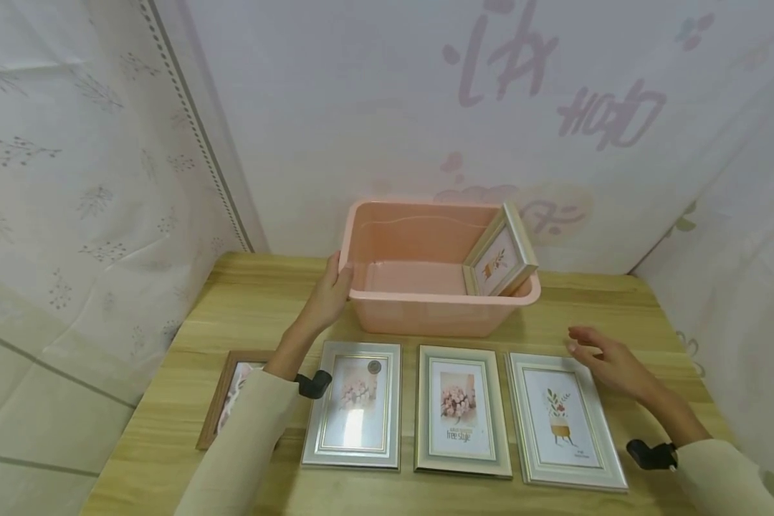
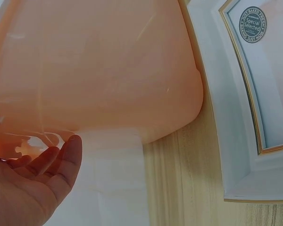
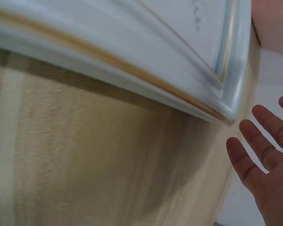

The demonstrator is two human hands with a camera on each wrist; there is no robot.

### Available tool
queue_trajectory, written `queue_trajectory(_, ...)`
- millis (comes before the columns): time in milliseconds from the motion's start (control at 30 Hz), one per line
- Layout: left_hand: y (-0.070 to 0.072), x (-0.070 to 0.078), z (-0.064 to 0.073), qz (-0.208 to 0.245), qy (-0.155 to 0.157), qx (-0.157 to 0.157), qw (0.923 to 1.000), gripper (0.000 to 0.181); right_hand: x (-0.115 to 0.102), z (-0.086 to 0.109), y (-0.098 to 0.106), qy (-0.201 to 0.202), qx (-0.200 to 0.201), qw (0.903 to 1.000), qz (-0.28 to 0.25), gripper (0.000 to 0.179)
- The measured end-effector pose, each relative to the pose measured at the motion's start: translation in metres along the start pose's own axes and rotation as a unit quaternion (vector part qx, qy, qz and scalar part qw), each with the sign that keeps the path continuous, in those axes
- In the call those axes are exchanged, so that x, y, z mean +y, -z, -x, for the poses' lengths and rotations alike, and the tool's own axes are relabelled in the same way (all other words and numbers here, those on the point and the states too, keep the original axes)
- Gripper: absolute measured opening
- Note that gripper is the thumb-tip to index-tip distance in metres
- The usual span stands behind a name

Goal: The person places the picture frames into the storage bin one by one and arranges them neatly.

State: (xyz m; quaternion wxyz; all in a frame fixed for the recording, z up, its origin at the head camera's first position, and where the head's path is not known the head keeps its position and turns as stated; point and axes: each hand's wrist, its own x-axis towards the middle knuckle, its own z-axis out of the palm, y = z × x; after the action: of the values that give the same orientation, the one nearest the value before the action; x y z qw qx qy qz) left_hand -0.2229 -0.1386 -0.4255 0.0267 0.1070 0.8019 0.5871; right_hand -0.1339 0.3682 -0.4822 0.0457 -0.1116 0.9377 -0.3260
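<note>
My left hand [image 1: 330,294] grips the left rim of a pink plastic bin [image 1: 419,315]; the left wrist view shows its fingers [image 2: 68,157] curled up under the rim. Inside the bin, a gold-edged picture frame [image 1: 498,261] with a plant print leans against the right end, its top above the rim. My right hand [image 1: 609,362] hovers with relaxed fingers [image 3: 245,160] beside the upper right corner of a silver picture frame [image 1: 522,423], holding nothing. That frame lies flat and shows a potted plant print.
Left of it on the wooden table [image 1: 251,287] lie a greenish-silver frame [image 1: 499,430] with pink flowers and a silver frame [image 1: 393,401] with a round sticker. A brown frame [image 1: 222,387] is partly hidden under my left forearm. A printed curtain [image 1: 361,107] hangs behind the bin.
</note>
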Motion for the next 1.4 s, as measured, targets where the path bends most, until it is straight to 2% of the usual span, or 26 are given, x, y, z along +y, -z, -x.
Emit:
queue_trajectory(233,0.001,0.001,-0.001,0.003,0.004,0.001,1.0000,0.055,0.003,0.004,-0.007,-0.023,-0.052,0.9984,0.006,0.054)
queue_trajectory(400,0.001,0.001,-0.002,0.008,0.007,0.000,0.9999,0.054,0.004,0.005,-0.010,-0.020,-0.067,0.9972,0.029,0.058)
queue_trajectory(700,-0.001,0.001,-0.005,0.003,0.002,0.002,1.0000,0.054,0.012,0.004,-0.009,0.010,-0.066,0.9961,0.057,0.055)
queue_trajectory(1033,0.000,0.000,-0.001,0.006,0.005,-0.001,1.0000,0.054,0.021,-0.002,-0.016,0.014,-0.039,0.9970,0.065,0.028)
queue_trajectory(1233,0.000,-0.001,-0.002,0.002,0.000,0.002,1.0000,0.053,0.022,-0.001,-0.016,0.020,-0.042,0.9961,0.076,0.028)
queue_trajectory(1400,0.000,0.000,-0.002,0.002,0.006,0.005,1.0000,0.053,0.023,-0.001,-0.011,0.042,-0.039,0.9953,0.077,0.027)
